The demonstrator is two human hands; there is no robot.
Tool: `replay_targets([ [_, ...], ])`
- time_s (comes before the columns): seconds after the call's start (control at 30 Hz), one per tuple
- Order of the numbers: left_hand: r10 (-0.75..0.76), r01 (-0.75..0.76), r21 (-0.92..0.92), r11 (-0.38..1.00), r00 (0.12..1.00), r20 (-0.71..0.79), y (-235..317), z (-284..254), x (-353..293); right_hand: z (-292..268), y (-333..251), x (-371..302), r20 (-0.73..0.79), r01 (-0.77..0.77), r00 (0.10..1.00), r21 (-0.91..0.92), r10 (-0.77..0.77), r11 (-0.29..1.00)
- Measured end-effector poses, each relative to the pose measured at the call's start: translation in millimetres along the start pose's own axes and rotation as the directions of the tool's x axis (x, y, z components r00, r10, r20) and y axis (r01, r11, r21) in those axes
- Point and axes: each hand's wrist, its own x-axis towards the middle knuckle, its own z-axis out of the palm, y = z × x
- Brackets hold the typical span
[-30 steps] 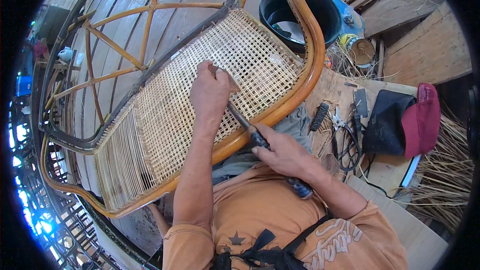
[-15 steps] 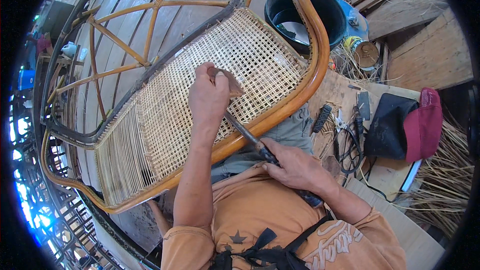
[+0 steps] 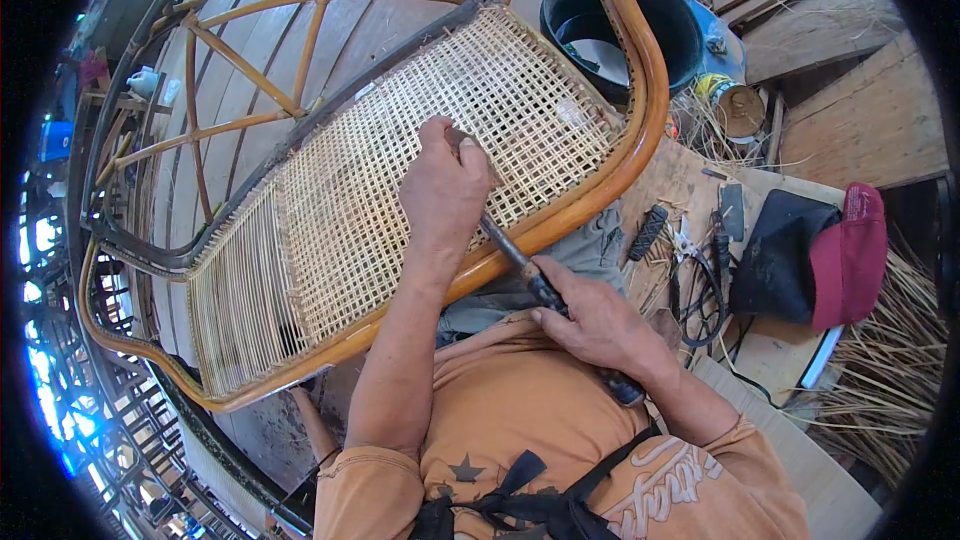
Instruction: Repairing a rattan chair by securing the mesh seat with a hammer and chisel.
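A woven cane panel point(image 3: 345, 205) is stretched inside a glossy brown rattan frame point(image 3: 560, 225) lying across my lap. My left hand point(image 3: 445, 190) is over the panel, fingers closed around a brown, flat-looking piece point(image 3: 464, 140) that is mostly hidden. My right hand point(image 3: 595, 325) grips the dark handle of a long metal rod tool point(image 3: 508, 248). The rod slants up across the frame's near rail to my left hand, where its far end is hidden. At lower left the panel has only one-way strands, with a dark gap point(image 3: 290, 338) among them.
A dark bucket point(image 3: 625, 30) stands behind the frame's right end. To the right lie pliers point(image 3: 685, 240), a black bag point(image 3: 782, 255), a maroon cap point(image 3: 848, 260) and bundles of cane strips point(image 3: 885, 360). Curved rattan struts point(image 3: 235, 60) rise at far left.
My left hand has moved right over the panel, covering more of the brown piece. The rod and my right hand have shifted slightly right. The view has also shifted a little.
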Motion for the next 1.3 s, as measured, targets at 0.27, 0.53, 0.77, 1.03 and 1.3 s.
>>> replay_targets([
  [0.27, 0.035, -0.037, 0.120, 0.992, 0.999, 0.022, 8, -1, -2, 0, 7, -3, 0.042, -0.014, 0.999, 0.088, 0.010, 0.996],
  [0.53, 0.027, -0.030, 0.108, 0.994, 0.999, 0.023, 4, -4, 1, 2, 11, -8, 0.024, -0.032, 0.999, 0.002, 0.032, 0.999],
  [0.77, 0.017, -0.015, -0.042, 0.999, 0.998, 0.054, 3, -9, -20, -5, 5, -23, 0.141, -0.095, 0.984, -0.083, 0.106, 0.992],
  [1.03, 0.063, -0.063, 0.027, 0.998, 0.998, -0.006, 5, -3, -25, -6, 5, -25, 0.118, -0.002, 0.993, -0.030, 0.005, 1.000],
  [1.3, 0.021, -0.021, 0.004, 1.000, 1.000, 0.012, 10, -3, -24, -7, 14, -25, 0.100, -0.034, 0.994, 0.006, 0.034, 0.999],
])
